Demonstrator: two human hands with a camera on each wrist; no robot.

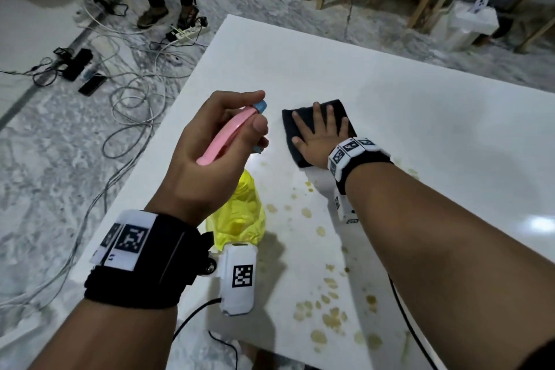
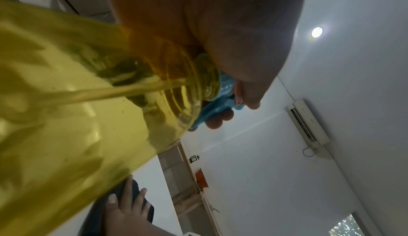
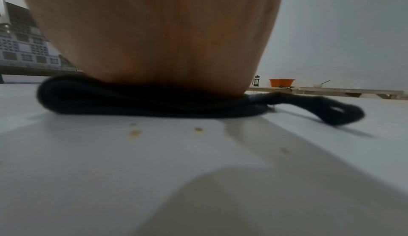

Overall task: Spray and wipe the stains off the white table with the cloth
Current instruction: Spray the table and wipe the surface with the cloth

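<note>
While the left hand [image 1: 210,141] curls round the pink-and-blue head of the yellow spray bottle [image 1: 240,213] at centre frame, the right hand [image 1: 318,135] lies flat, fingers spread, on the dark cloth [image 1: 289,123] just right of it; yellowish stains [image 1: 330,314] speckle the white bench [image 1: 420,93] lower down.

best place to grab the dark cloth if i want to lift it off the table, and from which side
A judgement: take the dark cloth at its loose folded end, which the right wrist view shows looping up off the white table. Come in low from that side and pinch the raised loop. The rest lies flat under the right hand, so there is little edge to get under.
</note>
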